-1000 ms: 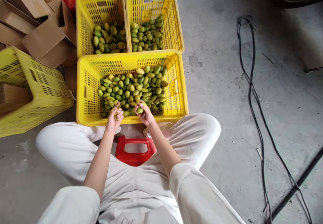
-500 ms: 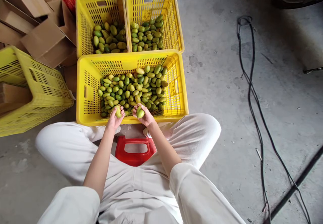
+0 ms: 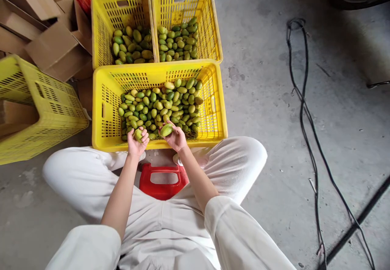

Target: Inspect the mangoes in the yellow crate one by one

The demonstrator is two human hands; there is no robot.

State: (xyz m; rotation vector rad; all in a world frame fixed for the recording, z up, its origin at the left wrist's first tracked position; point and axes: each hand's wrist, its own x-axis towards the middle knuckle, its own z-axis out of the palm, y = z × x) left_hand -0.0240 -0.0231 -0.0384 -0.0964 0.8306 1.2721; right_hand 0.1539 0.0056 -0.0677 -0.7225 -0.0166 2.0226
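Observation:
My left hand [image 3: 136, 145] is closed around a small green mango [image 3: 138, 135], over the near edge of the front yellow crate [image 3: 106, 141]. Beside it, my right hand [image 3: 178, 140] holds another green mango [image 3: 166, 130], which lies lengthwise along the fingers with its upper side in plain sight. The two hands are a short way apart. Beyond them, many loose green and yellowish mangoes [image 3: 158, 105] cover the floor of the crate.
Two more yellow crates, the back left one [image 3: 98, 34] and the back right one [image 3: 209, 26], contain mangoes. Leftward are a tilted yellow crate [image 3: 61, 111] and cardboard boxes [image 3: 55, 50]. A red plastic stool [image 3: 164, 191] is beneath me. Black cable [image 3: 301, 99] crosses the concrete floor.
The mango in my right hand has turned to lie more sideways, and that hand has opened up a little. My left hand has rotated slightly, with its mango shifted a bit left.

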